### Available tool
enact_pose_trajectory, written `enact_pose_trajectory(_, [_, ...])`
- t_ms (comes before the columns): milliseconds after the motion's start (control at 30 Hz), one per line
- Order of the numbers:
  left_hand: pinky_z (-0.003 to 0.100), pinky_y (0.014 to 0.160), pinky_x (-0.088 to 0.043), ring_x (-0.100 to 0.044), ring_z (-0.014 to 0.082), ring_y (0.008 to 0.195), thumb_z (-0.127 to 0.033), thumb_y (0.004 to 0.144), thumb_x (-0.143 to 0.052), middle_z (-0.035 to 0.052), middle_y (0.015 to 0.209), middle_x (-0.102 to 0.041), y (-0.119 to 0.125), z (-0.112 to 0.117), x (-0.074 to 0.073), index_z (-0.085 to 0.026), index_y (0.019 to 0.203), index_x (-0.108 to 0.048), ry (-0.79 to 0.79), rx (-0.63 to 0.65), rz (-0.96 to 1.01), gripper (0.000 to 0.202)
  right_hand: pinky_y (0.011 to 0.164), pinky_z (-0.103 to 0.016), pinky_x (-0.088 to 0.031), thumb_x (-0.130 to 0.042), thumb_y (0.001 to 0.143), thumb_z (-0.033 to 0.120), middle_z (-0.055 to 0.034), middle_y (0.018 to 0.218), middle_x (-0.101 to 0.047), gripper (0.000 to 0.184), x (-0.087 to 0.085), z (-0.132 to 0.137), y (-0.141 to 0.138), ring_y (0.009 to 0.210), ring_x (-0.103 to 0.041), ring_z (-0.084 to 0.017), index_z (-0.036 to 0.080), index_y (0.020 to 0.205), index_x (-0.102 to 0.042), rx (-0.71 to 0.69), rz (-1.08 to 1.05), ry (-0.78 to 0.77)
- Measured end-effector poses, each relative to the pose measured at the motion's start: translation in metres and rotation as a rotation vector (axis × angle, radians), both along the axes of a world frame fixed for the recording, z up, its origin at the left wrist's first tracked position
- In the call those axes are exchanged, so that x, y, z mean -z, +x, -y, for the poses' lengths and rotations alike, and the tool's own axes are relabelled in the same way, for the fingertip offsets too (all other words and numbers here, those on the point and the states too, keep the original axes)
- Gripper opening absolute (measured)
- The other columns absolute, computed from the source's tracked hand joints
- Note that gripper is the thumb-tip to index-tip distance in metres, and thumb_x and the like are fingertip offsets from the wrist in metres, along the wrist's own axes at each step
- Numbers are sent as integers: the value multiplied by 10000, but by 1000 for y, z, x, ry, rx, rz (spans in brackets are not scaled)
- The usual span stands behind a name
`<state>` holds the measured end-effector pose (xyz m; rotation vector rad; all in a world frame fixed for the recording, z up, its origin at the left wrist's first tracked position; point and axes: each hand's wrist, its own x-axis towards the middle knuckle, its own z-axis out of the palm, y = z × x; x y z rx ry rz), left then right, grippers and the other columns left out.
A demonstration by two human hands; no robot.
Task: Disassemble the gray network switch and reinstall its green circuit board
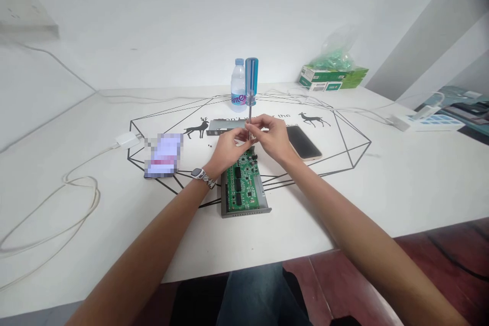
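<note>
A screwdriver [251,79] with a clear blue handle stands upright, its metal shaft pointing down. The fingers of my right hand [271,135] pinch the lower shaft. My left hand [228,150] meets them there with thumb and fingers closed around the tip; whatever they grip is hidden. Just beneath both hands lies a green circuit board [244,186] with black chips, set in a grey metal casing [244,213] open at the top. My left hand covers part of the board's far end. A separate grey metal cover [225,125] lies behind my hands.
Behind the screwdriver stands a water bottle [237,86]. A dark-screened phone [304,142] lies to the right, another phone [164,155] to the left by a white charger [128,140] and its looped cable [93,198]. Green-and-white boxes [324,76] and a power strip [435,121] are farther right.
</note>
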<state>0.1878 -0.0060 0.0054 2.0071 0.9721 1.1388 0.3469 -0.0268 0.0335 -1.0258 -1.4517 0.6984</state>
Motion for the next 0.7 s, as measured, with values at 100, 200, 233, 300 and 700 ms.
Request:
enact_pose_trajectory(100, [326, 758, -532, -686, 193, 774, -332, 874, -744, 46, 831, -754, 1, 1, 1, -169, 848, -698, 7, -52, 5, 171, 659, -328, -527, -774, 791, 351, 7, 705, -637, 201, 0, -2, -1, 670, -584, -157, 204, 764, -640, 20, -15, 24])
enact_pose_trajectory(200, [318, 734, -522, -671, 181, 726, -293, 886, -725, 31, 792, -747, 1, 1, 1, -172, 817, -696, 25, -71, -16, 143, 673, -322, -525, -777, 793, 344, 8, 722, -630, 217, -2, 0, -2, 680, -582, -151, 209, 754, -611, 20, -23, 27])
enact_pose_trajectory(233, [318, 731, -518, -671, 182, 727, -282, 891, -718, 32, 797, -751, 1, 1, 1, -170, 815, -703, 36, -71, -30, 137, 681, -321, -526, -774, 798, 344, 7, 731, -632, 213, -2, 1, -2, 692, -587, -153, 210, 760, -614, 20, -10, 27])
enact_pose_trajectory(300, [320, 738, -515, -680, 193, 750, -271, 907, -698, 41, 821, -767, 0, 1, 0, -166, 837, -725, 49, -61, -53, 129, 690, -318, -526, -760, 811, 343, -5, 777, -657, 176, -3, 3, -2, 729, -601, -160, 206, 815, -650, 19, 41, 30])
enact_pose_trajectory(700, [331, 819, -531, -705, 211, 843, -283, 902, -697, 57, 908, -776, 1, 2, 0, -159, 907, -723, 53, -25, -33, 127, 691, -331, -494, -736, 814, 310, 12, 710, -618, 182, -2, 0, -1, 689, -567, -157, 213, 751, -596, 29, 38, 56])
